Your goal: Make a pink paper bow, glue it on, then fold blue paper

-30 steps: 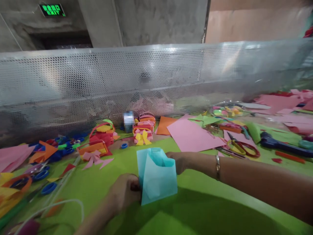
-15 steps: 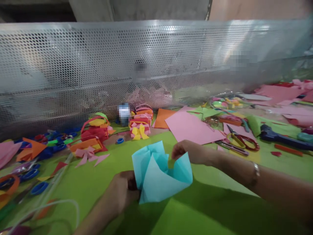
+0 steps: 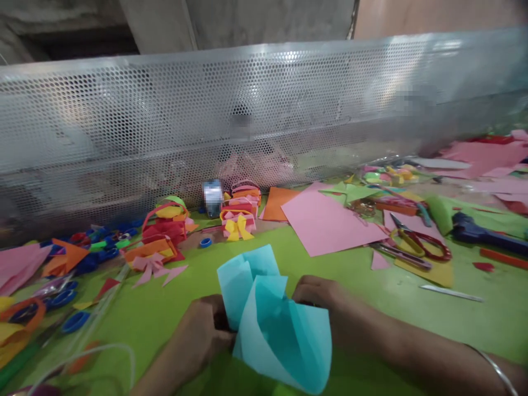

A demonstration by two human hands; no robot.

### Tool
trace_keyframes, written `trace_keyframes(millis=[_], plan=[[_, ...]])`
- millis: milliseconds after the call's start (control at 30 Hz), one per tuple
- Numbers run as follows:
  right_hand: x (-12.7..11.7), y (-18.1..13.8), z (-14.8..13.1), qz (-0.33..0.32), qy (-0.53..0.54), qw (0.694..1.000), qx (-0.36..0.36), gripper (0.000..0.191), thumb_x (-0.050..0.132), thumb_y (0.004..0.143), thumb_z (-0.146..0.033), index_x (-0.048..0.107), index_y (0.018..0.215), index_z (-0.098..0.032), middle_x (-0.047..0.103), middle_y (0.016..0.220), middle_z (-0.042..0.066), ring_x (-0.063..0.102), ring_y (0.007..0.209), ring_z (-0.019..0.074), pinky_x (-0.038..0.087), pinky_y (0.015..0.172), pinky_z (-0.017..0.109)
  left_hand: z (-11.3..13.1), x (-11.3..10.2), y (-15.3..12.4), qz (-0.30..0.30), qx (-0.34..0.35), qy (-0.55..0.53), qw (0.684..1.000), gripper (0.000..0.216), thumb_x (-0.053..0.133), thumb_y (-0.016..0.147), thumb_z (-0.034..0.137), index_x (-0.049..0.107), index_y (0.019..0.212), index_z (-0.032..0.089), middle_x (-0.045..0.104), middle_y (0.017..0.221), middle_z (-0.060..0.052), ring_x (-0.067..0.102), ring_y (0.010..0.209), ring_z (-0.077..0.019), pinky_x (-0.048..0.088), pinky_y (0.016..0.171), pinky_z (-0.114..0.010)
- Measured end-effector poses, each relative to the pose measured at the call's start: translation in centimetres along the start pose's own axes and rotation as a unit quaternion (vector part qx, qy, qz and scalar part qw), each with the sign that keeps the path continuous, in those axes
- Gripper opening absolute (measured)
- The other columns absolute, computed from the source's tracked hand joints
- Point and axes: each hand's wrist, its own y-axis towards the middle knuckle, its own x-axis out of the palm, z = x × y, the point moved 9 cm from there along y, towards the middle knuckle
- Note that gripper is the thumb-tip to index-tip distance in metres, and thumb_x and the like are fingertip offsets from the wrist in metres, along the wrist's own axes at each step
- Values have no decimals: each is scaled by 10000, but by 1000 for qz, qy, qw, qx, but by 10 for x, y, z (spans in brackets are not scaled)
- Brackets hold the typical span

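A light blue sheet of folded paper (image 3: pixel 284 335), pleated and opening into a pocket, is held up above the green table. My left hand (image 3: pixel 206 324) pinches its left side between thumb and fingers. At the far right side, my right hand (image 3: pixel 319 297) has its fingers curled at the paper's edge, with the fingertips partly hidden behind it. A silver bracelet (image 3: pixel 495 367) circles my right wrist.
Small paper bags with bows (image 3: pixel 239 226) stand at the back by a perforated metal panel (image 3: pixel 173 121). Scissors (image 3: pixel 424 245), a blue glue gun (image 3: pixel 482 231) and a pink paper sheet (image 3: pixel 325 220) lie to the right. Blue tape rings (image 3: pixel 75 322) sit at left.
My right hand has come down and closer along the paper's right side. The pocket of the blue paper has tipped toward me and opened wider. My left hand keeps its grip.
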Motion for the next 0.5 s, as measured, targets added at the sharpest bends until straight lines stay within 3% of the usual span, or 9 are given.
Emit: trace_keyframes(millis=[167, 300, 500], plan=[[-4, 2, 20, 5, 71, 995, 77, 155, 497, 724, -108, 617, 813, -152, 599, 672, 0, 501, 576, 112, 361, 515, 200, 13, 2, 1, 16, 61, -22, 998, 68, 632, 549, 126, 687, 588, 134, 690, 638, -21, 607, 646, -200, 478, 603, -261], [3, 2, 14, -32, 120, 992, 30, 209, 435, 662, -40, 611, 688, -150, 581, 631, -17, 506, 566, 101, 362, 515, 182, 14, 9, 0, -15, 47, -24, 998, 106, 627, 579, 121, 718, 629, 141, 706, 642, -18, 631, 650, -211, 497, 613, -270], [0, 4, 12, -22, 56, 998, 17, 249, 441, 560, -29, 645, 643, -145, 588, 633, -12, 488, 547, 92, 327, 486, 170, 7, 0, 0, 34, 36, -55, 997, 115, 715, 541, 181, 724, 651, 147, 737, 700, -41, 659, 701, -251, 520, 647, -309]])
